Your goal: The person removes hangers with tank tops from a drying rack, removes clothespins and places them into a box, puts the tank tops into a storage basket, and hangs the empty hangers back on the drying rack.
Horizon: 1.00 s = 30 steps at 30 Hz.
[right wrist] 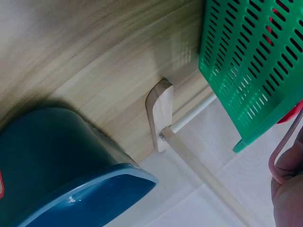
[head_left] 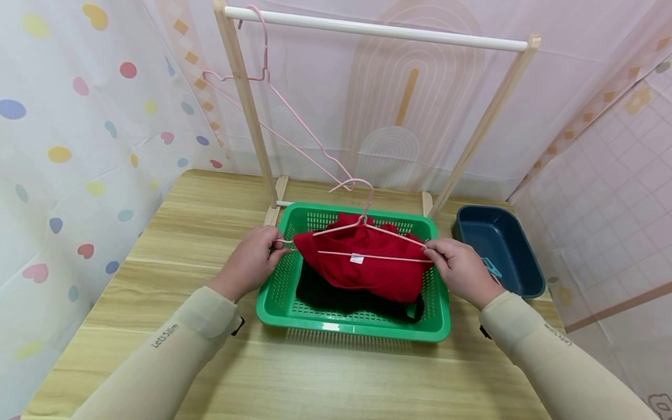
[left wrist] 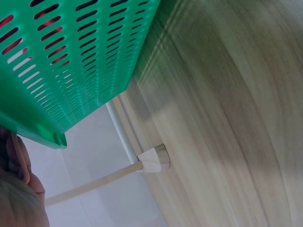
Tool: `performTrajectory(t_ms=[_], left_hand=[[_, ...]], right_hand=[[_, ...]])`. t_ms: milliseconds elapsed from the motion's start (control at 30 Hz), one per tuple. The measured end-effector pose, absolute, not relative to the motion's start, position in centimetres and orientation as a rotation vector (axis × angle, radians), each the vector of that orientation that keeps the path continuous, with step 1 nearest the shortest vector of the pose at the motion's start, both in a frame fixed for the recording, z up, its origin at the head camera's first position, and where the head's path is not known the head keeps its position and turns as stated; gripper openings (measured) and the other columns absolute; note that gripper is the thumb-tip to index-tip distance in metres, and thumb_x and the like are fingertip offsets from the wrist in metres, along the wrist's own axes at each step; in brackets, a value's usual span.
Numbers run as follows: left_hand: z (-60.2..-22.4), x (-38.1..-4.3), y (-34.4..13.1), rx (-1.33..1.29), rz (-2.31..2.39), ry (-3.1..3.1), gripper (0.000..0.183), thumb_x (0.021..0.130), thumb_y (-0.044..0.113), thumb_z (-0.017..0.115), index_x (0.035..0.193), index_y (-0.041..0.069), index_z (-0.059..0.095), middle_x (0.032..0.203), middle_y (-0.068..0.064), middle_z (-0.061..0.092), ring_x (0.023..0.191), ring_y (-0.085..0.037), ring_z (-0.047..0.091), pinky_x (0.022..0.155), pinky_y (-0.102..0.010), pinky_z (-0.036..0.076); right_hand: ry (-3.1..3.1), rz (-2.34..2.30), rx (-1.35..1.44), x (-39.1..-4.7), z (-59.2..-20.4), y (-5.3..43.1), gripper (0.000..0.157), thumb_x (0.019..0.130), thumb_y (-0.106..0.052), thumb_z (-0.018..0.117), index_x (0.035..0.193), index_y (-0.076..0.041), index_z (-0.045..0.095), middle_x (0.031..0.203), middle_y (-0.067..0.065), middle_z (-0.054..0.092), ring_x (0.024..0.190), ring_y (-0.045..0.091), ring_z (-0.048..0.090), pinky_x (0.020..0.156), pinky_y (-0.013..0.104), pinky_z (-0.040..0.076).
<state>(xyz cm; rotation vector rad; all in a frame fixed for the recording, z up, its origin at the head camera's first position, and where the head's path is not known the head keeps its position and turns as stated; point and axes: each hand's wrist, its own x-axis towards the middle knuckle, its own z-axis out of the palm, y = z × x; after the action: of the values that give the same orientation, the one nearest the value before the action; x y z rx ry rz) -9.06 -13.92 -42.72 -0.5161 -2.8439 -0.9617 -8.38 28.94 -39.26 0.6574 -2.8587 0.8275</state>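
A pink clothes hanger lies across a red garment with a small white label. My left hand pinches the hanger's left end, which pokes out past the red cloth; a red fold covers the hanger just inside that end. My right hand grips the opposite end, close to the cloth's right edge. Beneath the red garment is a black garment, in a green perforated basket. The hanger's hook points away from me. In the right wrist view the pink hanger end shows against my fingers.
Behind the basket stands a wooden rack with a white rail. Another pink hanger hangs at the rail's left end. A dark blue basin sits right of the basket, with a light blue item at its near edge, partly hidden by my right hand.
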Motion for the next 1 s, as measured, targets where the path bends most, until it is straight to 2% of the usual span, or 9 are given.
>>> performTrajectory(t_ms=[367,700,1000], left_hand=[[-43.1,-9.1,-13.8,-0.529,-0.985,-2.850,0.010,0.099,0.013,0.074,0.096,0.009,0.065,0.092,-0.005,0.067,0.087,-0.023,0.056,0.079,-0.039,0.046],[-43.0,-9.1,-13.5,-0.522,-1.027,-2.863,0.010,0.099,0.013,0.074,0.104,0.007,0.067,0.102,-0.008,0.073,0.098,-0.027,0.062,0.088,-0.045,0.053],[-43.1,-9.1,-13.4,-0.507,-1.042,-2.902,0.019,0.101,0.015,0.071,0.119,0.008,0.070,0.115,-0.008,0.074,0.110,-0.028,0.062,0.097,-0.051,0.050]], right_hand=[[-2.851,0.806,0.660,-8.3,-39.8,29.1,0.015,0.105,-0.009,0.063,0.111,-0.006,0.076,0.108,0.011,0.076,0.096,0.024,0.072,0.082,0.046,0.061],[-2.809,0.809,0.655,-8.1,-40.4,29.2,0.012,0.104,-0.007,0.065,0.108,-0.006,0.076,0.104,0.010,0.076,0.092,0.022,0.070,0.079,0.044,0.060],[-2.777,0.807,0.659,-7.9,-40.7,29.1,0.011,0.103,-0.006,0.066,0.106,-0.007,0.076,0.102,0.009,0.076,0.089,0.020,0.067,0.077,0.040,0.058]])
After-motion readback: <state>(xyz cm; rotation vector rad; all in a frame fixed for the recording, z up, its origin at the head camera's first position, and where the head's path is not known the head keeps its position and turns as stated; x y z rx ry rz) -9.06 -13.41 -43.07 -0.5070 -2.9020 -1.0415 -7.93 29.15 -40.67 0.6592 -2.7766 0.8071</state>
